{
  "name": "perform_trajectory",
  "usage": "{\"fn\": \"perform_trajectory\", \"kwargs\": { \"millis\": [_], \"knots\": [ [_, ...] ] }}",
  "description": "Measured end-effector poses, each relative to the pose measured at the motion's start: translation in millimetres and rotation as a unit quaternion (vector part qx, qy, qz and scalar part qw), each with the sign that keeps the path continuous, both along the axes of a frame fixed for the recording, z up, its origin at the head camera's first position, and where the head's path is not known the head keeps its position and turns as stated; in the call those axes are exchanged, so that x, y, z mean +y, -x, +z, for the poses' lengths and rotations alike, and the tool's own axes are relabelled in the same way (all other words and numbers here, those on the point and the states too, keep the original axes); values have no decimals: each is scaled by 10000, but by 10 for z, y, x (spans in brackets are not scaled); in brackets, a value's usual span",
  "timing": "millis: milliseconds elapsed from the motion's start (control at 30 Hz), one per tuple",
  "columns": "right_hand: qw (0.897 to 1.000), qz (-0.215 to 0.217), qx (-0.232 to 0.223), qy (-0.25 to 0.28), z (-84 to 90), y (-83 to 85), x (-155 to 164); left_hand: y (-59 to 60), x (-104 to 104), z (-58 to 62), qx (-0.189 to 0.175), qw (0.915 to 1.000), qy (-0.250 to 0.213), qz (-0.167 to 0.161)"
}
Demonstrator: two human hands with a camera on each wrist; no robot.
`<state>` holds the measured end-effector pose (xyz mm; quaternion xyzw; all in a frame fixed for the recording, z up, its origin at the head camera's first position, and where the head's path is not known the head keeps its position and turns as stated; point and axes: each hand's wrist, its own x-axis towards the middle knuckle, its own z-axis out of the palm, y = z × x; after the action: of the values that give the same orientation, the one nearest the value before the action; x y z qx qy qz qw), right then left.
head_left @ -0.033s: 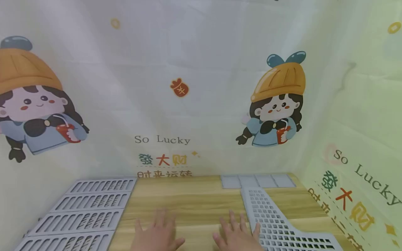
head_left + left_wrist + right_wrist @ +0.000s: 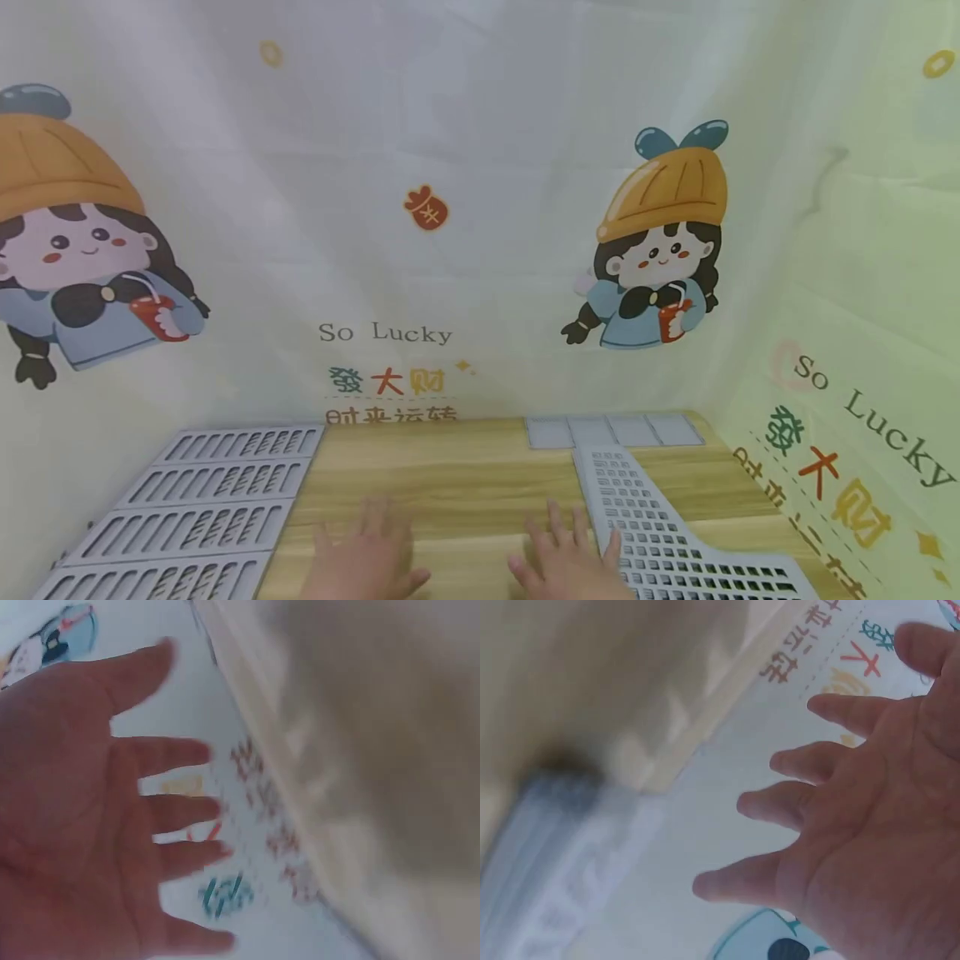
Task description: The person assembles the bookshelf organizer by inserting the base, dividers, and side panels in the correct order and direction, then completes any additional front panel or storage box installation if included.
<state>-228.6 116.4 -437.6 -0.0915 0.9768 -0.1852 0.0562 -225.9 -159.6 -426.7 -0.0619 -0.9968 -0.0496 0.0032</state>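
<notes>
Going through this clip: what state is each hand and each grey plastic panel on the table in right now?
Left hand: open, fingers spread, holding nothing.
Right hand: open, fingers spread, little finger at the perforated panel's edge.
Grey slotted plastic panels: lying flat, in a row at left.
Grey perforated L-shaped plastic panel: lying flat at right.
Grey plain-tile strip: flat at the table's far edge.

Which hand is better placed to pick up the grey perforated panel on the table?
Right, probably. The right hand lies open beside the perforated panel, its little finger at the panel's edge. The left hand rests on bare wooden table, farther off.
</notes>
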Motion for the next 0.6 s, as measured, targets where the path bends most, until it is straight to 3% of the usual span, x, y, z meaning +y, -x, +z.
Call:
{"fn": "perform_trajectory", "kwargs": {
  "millis": [133, 233, 333, 400, 600],
  "knots": [
    [9993, 281, -233, 49, 226, 116, 185, 208, -344, 228, -632, 9971, 0, 423],
    [9974, 633, -329, 63, 374, 203, 345, 323, -605, 302, -1064, 9902, -210, 879],
    [9955, 839, -417, 116, 494, 282, 505, 390, -789, 307, -1360, 9830, -292, 1202],
    [9948, 832, -560, 154, 527, 328, 575, 371, -920, 266, -1436, 9801, -322, 1334],
    [9935, 552, -973, 210, 500, 450, 855, 337, -1241, 154, -1506, 9788, -656, 1220]
  ]
}}
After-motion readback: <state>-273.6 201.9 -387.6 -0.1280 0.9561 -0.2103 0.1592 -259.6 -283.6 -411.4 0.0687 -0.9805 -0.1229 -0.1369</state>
